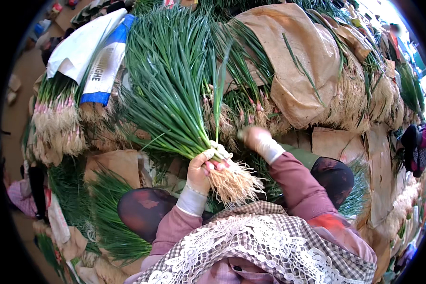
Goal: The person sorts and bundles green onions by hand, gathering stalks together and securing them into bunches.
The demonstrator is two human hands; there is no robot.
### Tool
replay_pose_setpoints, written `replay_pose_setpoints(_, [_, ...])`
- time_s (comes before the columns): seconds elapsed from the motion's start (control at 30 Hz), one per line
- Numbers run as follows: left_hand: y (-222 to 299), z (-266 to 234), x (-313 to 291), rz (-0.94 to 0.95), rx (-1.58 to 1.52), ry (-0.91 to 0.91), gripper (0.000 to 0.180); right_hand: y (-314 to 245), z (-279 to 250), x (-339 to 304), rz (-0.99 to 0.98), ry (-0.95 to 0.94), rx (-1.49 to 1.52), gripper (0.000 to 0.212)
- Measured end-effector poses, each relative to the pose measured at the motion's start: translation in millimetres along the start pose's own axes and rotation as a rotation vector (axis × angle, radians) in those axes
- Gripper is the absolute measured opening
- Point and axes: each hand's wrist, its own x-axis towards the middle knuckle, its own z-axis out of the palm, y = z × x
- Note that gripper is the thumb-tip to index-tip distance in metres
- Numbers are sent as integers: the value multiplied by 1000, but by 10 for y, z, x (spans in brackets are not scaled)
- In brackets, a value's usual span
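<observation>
My left hand (199, 173) is closed around the base of a large bunch of green onions (175, 90). The long green leaves fan out away from me. Pale, stringy roots (234, 184) hang toward my lap, with pinkish bulbs showing between my fingers. A whitish tie or band (218, 150) sits round the stems just above my thumb. My right hand (258, 138) is to the right of the bunch and apart from it, near the row of onions beyond. Its fingers are smeared by motion, so their grip is unclear.
More green onions with hanging roots (258, 111) lie in a row ahead, partly under a brown paper sheet (293, 61). A white and blue sack (104, 71) covers others at the far left. Loose greens (111, 213) lie beside my left knee (144, 213).
</observation>
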Motion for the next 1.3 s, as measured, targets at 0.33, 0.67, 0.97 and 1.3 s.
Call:
replay_pose_setpoints(0.33, [-23,-25,92,-3,-7,201,29,282,-652,332,62,476,-130,24])
replay_pose_setpoints(0.67, [-66,-22,104,-124,69,379,18,-106,64,-292,-185,76,884,50])
replay_pose_setpoints(0.97, [-35,-93,7,-49,-18,299,23,-318,464,-23,-74,152,1168,30])
replay_pose_setpoints(1.3, [-11,-173,-32,-97,-32,185,22,43,164,78,-135,-409,-303,47])
